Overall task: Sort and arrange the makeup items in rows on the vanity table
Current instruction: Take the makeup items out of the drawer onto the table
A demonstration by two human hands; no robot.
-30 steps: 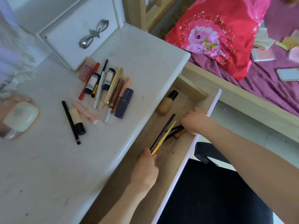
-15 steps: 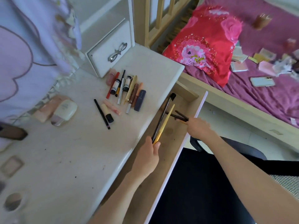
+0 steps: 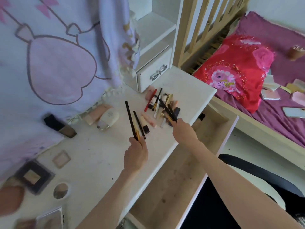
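Observation:
My left hand (image 3: 136, 154) grips a black pencil and a yellow pencil (image 3: 131, 121) by their lower ends, held over the white vanity table (image 3: 99, 156). My right hand (image 3: 183, 133) grips a bundle of dark pencils (image 3: 167, 110) above a row of makeup tubes and sticks (image 3: 158, 103) lying near the table's right edge. A black liner (image 3: 139, 124) and a beige concealer tube (image 3: 144, 124) lie just left of that row. A foundation bottle (image 3: 198, 119) lies in the open wooden drawer (image 3: 181, 176).
A white cream bottle (image 3: 108, 119), a dark foundation bottle (image 3: 60, 127) and compacts (image 3: 33, 176) sit on the table's left. A small white drawer unit (image 3: 153, 75) stands at the back. Bed with red pillow (image 3: 234, 71) is right; a black chair (image 3: 247, 179) is below.
Both hands have lifted out of the drawer and moved over the tabletop, each carrying its pencils. The view has tilted up and to the left.

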